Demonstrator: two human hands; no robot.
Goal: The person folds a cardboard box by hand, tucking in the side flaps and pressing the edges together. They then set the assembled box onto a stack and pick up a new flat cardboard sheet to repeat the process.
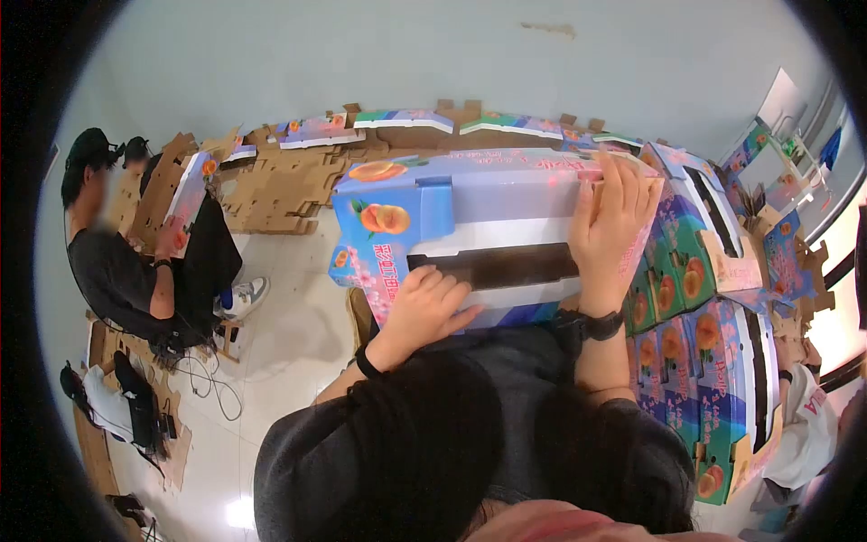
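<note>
A printed cardboard fruit box (515,221) with peach pictures lies across my lap, its long dark slot (506,267) facing up between white flaps. My left hand (423,312) rests at the near left edge of the slot, its fingers curled over the white flap. At the box's right end, my right hand (614,226) grips the end panel, with fingers bent over the far upper edge and palm along the side. What the undersides of my fingers touch is partly hidden.
Stacked peach boxes (713,361) stand close on my right. Flat brown cardboard (271,185) lies along the wall, with folded printed pieces (533,125) behind my box. A seated person (126,262) on the left holds another box; a person's sleeve (808,438) shows at far right. Cables (212,384) lie on the floor.
</note>
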